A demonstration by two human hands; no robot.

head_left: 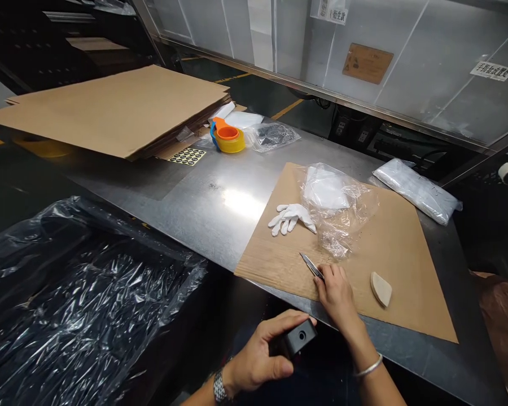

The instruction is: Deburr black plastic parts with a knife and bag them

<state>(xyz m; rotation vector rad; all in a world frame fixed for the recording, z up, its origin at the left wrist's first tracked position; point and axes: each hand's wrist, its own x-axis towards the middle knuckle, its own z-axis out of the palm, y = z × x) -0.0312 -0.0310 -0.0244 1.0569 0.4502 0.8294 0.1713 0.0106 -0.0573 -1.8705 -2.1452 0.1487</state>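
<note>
My left hand (265,352) grips a black rectangular block (303,337) with a round hole in its end face, held in front of the table edge. Resting on a cardboard sheet (271,256), my right hand (336,290) has its fingers closed on the handle of a slim, pointed metal utility knife (310,265). The blade points up and left. Right of that hand lies a small beige pad (381,289) with one rounded side. A white glove (291,219) lies beyond the knife, beside a crumpled clear plastic bag (342,225) with white material inside.
Large cardboard sheets (122,107) are stacked at the left of the metal table (211,208). Behind are a tape dispenser (228,138), a sticker sheet (188,157) and a clear bag (273,137). A plastic-wrapped bundle (417,189) lies right. Black plastic sheeting (88,304) fills the lower left.
</note>
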